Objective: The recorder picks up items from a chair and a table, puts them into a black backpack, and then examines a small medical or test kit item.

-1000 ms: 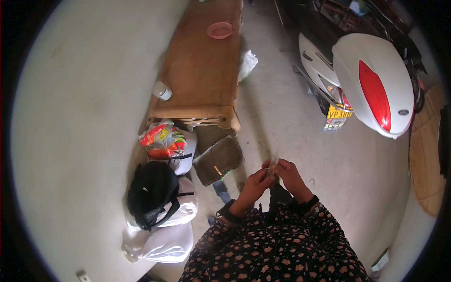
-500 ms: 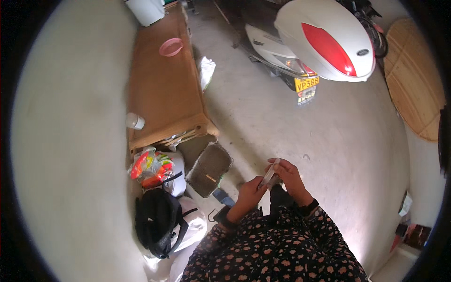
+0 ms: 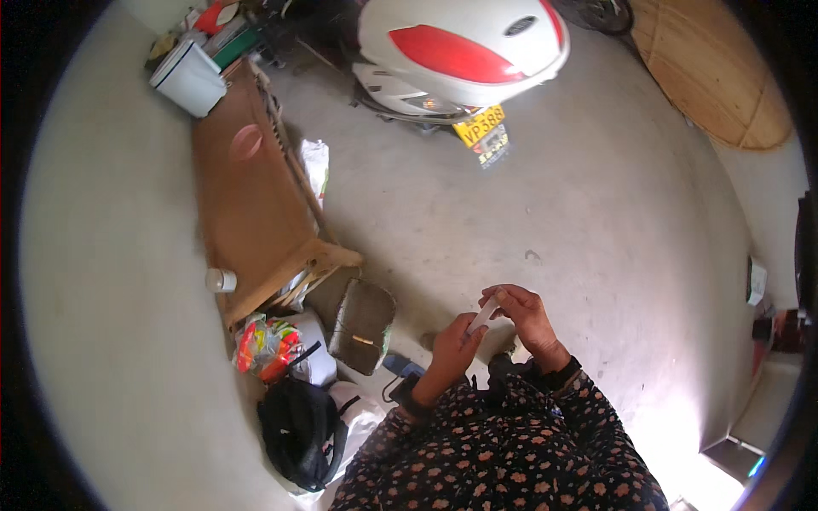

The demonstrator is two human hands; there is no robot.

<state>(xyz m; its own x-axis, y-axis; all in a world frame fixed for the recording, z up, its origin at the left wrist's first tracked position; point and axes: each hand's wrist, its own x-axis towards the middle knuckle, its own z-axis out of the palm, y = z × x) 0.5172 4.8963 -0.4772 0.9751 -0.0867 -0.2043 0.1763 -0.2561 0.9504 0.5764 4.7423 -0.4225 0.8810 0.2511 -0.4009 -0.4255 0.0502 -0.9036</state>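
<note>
Near the lower middle of the head view, both hands are closed around a small, slim, whitish object (image 3: 484,314), too blurred for me to tell its kind. My left hand (image 3: 451,347) grips its lower end. Against the upper end press the thumb and fingers of my right hand (image 3: 526,317). The object tilts, with its upper end toward the right. Each wrist wears a dark band, and the floral sleeves come up from the lower edge.
To the left stands a brown bed-like bench (image 3: 256,196) with a pink bowl (image 3: 246,142) and a white jar (image 3: 221,280). Beside its near end are a grey basket (image 3: 362,328) and a black backpack (image 3: 298,430). A white scooter (image 3: 464,43) is parked ahead. A round woven tray (image 3: 711,68) leans at right.
My view has turned to the right, so the scooter and woven tray sit farther left and higher. Both hands keep hold of the whitish object, with little shift in their grip.
</note>
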